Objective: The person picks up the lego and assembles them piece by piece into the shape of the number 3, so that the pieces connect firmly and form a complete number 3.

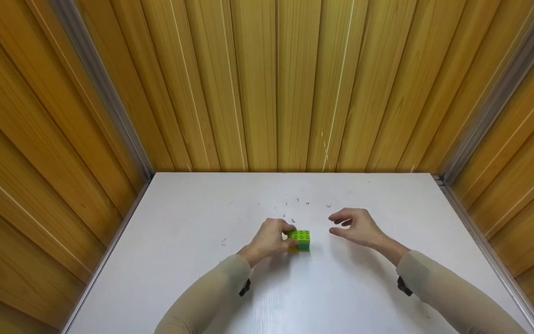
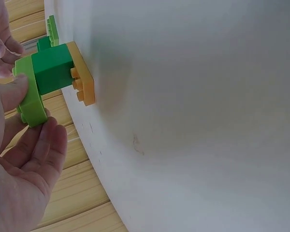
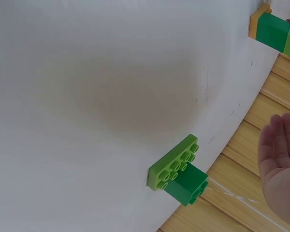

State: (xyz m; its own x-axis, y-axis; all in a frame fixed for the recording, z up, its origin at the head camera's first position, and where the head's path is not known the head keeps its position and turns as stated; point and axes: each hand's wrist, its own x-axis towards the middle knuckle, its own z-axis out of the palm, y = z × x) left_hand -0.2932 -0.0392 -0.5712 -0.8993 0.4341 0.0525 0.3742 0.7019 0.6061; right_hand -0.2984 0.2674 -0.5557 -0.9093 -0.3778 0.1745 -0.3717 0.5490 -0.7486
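Note:
My left hand pinches the light green top piece of a stack of toy building bricks between thumb and fingers. In the left wrist view, that stack shows a dark green brick in its middle and an orange studded plate at its base against the table. My right hand hovers to the right of the stack, fingers slightly bent, holding nothing. A second brick piece, a dark green brick on a light green plate, stands on the table in the right wrist view; in the head view I cannot see it.
The white table carries small dark marks beyond the hands. Wood-patterned panels rise behind it and at both sides, with grey metal strips in the corners.

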